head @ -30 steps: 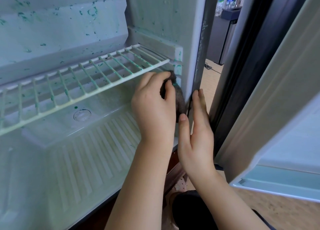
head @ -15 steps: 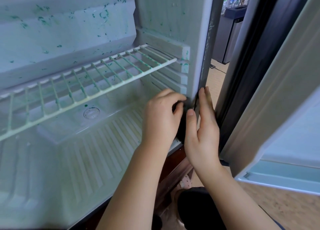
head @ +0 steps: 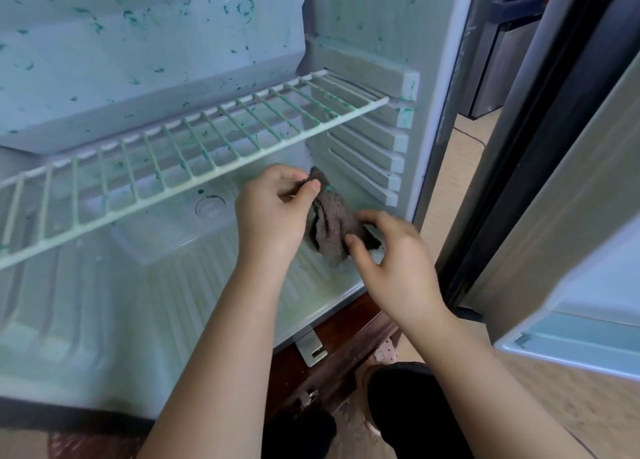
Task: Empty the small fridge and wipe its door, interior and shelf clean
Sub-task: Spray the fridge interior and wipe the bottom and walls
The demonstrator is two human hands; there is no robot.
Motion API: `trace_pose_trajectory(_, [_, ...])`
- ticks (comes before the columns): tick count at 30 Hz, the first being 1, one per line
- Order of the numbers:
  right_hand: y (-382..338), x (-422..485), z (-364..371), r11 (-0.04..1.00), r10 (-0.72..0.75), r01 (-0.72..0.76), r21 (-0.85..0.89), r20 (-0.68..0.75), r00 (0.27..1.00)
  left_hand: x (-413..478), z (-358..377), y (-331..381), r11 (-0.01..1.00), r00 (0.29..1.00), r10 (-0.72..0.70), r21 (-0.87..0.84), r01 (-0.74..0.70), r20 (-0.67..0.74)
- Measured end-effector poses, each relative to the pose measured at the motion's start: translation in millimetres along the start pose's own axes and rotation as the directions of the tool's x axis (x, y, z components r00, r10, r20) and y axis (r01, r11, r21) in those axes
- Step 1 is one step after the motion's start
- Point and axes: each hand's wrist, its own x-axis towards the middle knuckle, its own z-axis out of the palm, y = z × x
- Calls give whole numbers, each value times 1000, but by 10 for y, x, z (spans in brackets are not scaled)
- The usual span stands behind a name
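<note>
Right hand (head: 391,250), below the wire shelf (head: 194,147), pinches the lower edge of the cloth (head: 332,223); the hand is blurred. Left hand (head: 273,212), just under the shelf's front rail, pinches the top corner. The cloth hangs slack between them, and is judged light, soft and limp, best bunched into a pad. Green stains mark the back wall (head: 138,60) above the shelf.

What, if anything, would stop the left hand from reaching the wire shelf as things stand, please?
Probably yes: the left hand sits just below the front edge of the wire shelf, with open air between. It pinches the cloth, whose lower end the right hand also seems to hold.
</note>
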Motion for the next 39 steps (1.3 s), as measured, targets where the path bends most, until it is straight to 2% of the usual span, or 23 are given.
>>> trace_pose_trajectory(2, [23,16,61,999,50,-49,-22,74,996,-15,-18,-8,994,996,-83,-65,84,25])
trace_pose_trajectory(5, [-39,37,42,994,90,-90,63,-5,996,-20,-75,-7,970,982,-176,-161,184,67])
trace_pose_trajectory(8, [-60,51,-41,977,136,-117,178,-97,986,49,-222,-72,954,975,-213,-200,222,63])
trace_pose_trajectory(12, [-92,32,-99,972,130,-108,207,-93,987,121,-383,-208,984,985,-173,48,172,15])
trace_pose_trajectory(15, [-180,23,-93,954,101,-62,294,-118,988,75,-408,-163,944,996,-87,322,73,30])
trace_pose_trajectory(16, [-201,22,-79,949,100,-69,308,-87,991,49,-410,-134,940,996,-68,339,45,55])
trace_pose_trajectory(18, [-256,15,-80,920,120,-93,381,-48,992,-8,-408,-50,971,985,-49,237,8,165])
trace_pose_trajectory(21, [-315,34,-121,850,105,-38,525,-100,989,-121,-373,70,998,894,-42,58,18,445])
trace_pose_trajectory(24, [-313,56,-136,752,156,-105,650,-21,987,-188,-285,51,998,834,-58,60,30,549])
trace_pose_trajectory(26, [-293,40,-133,737,176,-159,657,40,984,-198,-227,7,995,846,-58,100,6,530])
trace_pose_trajectory(27, [-292,24,-134,780,166,-150,607,30,986,-198,-208,-6,993,863,-54,118,-7,503])
trace_pose_trajectory(29, [-283,3,-140,888,135,-78,453,-96,986,-171,-175,-30,985,916,-35,168,-35,400])
trace_pose_trajectory(31, [-261,-12,-153,925,136,-16,379,-293,946,-122,-123,-37,974,969,-1,218,-54,247])
trace_pose_trajectory(34, [-242,-27,-156,912,177,15,409,-427,887,-83,27,34,986,992,54,153,-71,113])
trace_pose_trajectory(39, [-170,-26,-133,947,40,118,298,-475,879,-92,499,206,989,989,146,24,-145,-27])
